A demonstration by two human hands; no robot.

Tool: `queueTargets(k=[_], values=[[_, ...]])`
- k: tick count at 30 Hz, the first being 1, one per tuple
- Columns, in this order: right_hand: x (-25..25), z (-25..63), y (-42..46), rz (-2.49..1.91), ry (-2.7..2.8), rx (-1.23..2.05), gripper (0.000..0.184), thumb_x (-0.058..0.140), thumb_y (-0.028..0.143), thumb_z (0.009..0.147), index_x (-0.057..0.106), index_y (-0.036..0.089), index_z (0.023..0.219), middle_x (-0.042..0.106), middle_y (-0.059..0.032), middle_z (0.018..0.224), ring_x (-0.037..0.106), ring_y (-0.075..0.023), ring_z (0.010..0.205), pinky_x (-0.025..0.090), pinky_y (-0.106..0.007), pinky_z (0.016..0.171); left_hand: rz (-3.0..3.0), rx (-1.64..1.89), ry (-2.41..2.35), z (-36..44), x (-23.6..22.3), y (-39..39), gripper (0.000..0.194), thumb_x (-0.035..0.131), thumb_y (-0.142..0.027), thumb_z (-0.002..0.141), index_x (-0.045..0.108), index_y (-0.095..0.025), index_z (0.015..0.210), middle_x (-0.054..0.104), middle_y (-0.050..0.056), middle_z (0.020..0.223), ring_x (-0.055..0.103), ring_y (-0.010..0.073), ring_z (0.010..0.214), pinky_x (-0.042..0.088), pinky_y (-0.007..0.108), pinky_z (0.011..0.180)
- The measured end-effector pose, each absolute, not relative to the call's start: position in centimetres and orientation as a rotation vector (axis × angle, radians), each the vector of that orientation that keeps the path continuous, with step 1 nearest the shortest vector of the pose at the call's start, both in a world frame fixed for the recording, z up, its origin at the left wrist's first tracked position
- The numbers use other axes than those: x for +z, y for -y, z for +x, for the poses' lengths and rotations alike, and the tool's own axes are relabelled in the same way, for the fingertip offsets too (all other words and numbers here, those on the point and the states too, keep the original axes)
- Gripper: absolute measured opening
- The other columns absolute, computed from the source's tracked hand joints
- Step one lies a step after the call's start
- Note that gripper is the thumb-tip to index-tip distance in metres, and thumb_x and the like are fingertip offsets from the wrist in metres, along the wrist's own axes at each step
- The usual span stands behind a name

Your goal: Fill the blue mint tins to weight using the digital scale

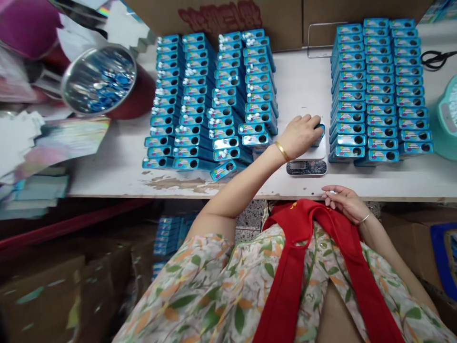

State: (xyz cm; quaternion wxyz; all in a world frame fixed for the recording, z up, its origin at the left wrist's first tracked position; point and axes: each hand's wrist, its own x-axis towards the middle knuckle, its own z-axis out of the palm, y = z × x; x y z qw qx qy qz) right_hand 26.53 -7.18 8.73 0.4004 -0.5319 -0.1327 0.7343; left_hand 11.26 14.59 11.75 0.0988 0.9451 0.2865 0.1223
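My left hand (302,136), with a gold bangle, reaches over the small digital scale (314,167). Its fingers close round the top of a blue box (319,135) on the scale's white plate; most of the box is hidden by the hand. My right hand (343,201) is low at the table's front edge, fingertips pinched on a small white piece (332,192). To the left stand several rows of narrow blue boxes (189,110), each with a dark round hole on top; many bear small white pieces. More rows of blue boxes (380,90) stand to the right, without white pieces on top.
A metal bowl (141,90) of blue and silver bits tilts at the left, near loose papers (76,138). Cardboard cartons (285,24) and a wire frame (317,56) line the back. Black scissors (437,59) and a turquoise basket (444,126) are at the right.
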Motion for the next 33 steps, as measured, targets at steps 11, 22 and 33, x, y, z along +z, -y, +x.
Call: queueTargets(k=[11,22,33], values=[[11.1,27.1,5.4,-1.405,0.499,1.934,0.037,0.087,0.039,0.067,0.073,0.015,0.092,0.069,-0.0047,0.077,0.054,-0.0068,0.055,0.041,-0.017,0.051,2.252,0.839,-1.272,0.9,10.5,-7.2,0.027,0.048,-0.039,0.098,0.058,-0.018,0.111,0.066,0.007,0.095,0.061,0.0147,0.085,0.051,0.030,0.078],[17.4,28.3,-2.5,-1.515,1.193,1.487,0.020,0.076,0.029,0.081,0.073,0.014,0.092,0.062,-0.0006,0.058,0.050,-0.0080,0.050,0.039,-0.019,0.047,1.948,0.743,-1.449,-1.1,0.7,-1.4,0.026,0.050,-0.032,0.093,0.058,-0.015,0.110,0.061,0.005,0.087,0.059,0.0156,0.078,0.051,0.031,0.079],[18.2,28.0,-10.0,-1.711,1.643,1.108,0.008,0.073,0.013,0.080,0.073,0.013,0.088,0.058,0.0014,0.063,0.059,-0.0100,0.063,0.046,-0.022,0.061,2.029,0.820,-1.444,-0.9,0.2,-1.2,0.023,0.048,-0.031,0.096,0.060,-0.014,0.107,0.061,0.006,0.086,0.057,0.0164,0.079,0.048,0.030,0.077]])
